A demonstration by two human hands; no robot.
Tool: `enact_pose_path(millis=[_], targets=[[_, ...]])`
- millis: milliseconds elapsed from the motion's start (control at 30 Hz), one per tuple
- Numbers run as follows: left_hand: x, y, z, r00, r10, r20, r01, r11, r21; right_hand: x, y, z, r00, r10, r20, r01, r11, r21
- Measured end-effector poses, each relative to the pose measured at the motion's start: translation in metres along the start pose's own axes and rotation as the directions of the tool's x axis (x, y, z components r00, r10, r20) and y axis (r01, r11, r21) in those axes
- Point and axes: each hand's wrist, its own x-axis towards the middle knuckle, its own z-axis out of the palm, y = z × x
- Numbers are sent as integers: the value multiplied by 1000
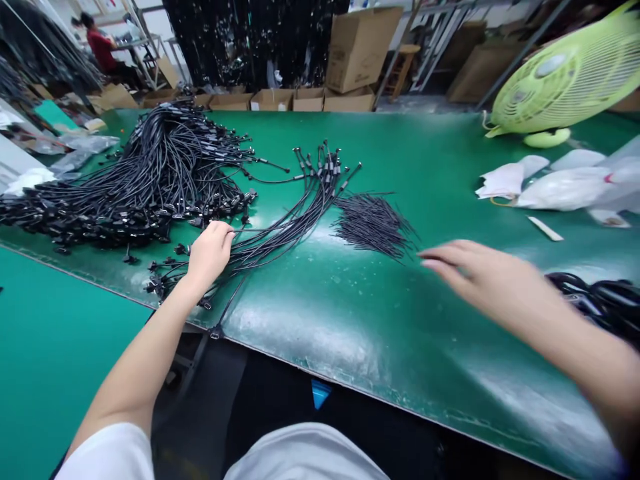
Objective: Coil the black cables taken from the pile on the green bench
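Observation:
My left hand (213, 250) is closed on a thin black cable at the left part of a loose cable bundle (295, 223). That bundle fans across the green tabletop, with small connectors at both ends. My right hand (467, 270), somewhat blurred, hovers just right of a pile of short thin black ties (375, 225). Its fingers are stretched out toward the pile, with thumb and forefinger slightly apart, and nothing shows between them. One cable from the bundle hangs toward the table's front edge, ending in a black plug (216, 332).
A big heap of black cables (165, 160) covers the left of the green table (320, 320). To the right are a green fan (560, 80), plastic bags (565, 187), a white strip (545, 229) and coiled black cables (600, 300). Cardboard boxes (273, 100) line the far edge.

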Motion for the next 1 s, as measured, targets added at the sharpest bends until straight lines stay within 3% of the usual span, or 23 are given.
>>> enact_pose_path(millis=[67,200,267,333,433,500,567,633,700,767,833,933,1000], targets=[[-5,10,-9,1000,-10,-14,9,997,-72,32,-41,25,976,-180,121,169,981,99],[-16,28,-32,999,31,29,-27,989,-142,97,-131,71,934,-344,97,332,935,123],[-26,34,-44,998,41,51,-33,988,-151,123,-163,87,898,-419,132,412,908,78],[-38,35,-54,996,47,71,-36,989,-144,148,-179,96,880,-438,185,440,898,34],[-53,27,-63,992,15,126,0,994,-112,191,-178,96,924,-349,153,356,934,-20],[-59,20,-66,980,-50,192,74,990,-119,220,-167,87,962,-272,30,273,961,-52],[-61,13,-70,953,-105,285,167,965,-201,244,-157,75,971,-232,-57,230,972,-38],[-60,9,-75,922,-102,374,257,883,-393,255,-155,56,961,-271,-47,273,961,45],[-59,6,-80,917,-65,394,307,745,-592,250,-164,29,933,-358,-36,359,921,155],[-61,2,-82,938,-51,344,291,654,-699,235,-178,-5,901,-420,-109,434,876,212],[-66,0,-82,957,-73,282,258,662,-703,218,-190,-41,861,-435,-266,488,854,182],[-75,-1,-83,970,-119,213,233,714,-660,201,-192,-85,740,-454,-497,536,844,29],[-80,0,-87,976,-198,90,203,679,-705,191,-180,-102,740,-321,-591,376,926,-32]])
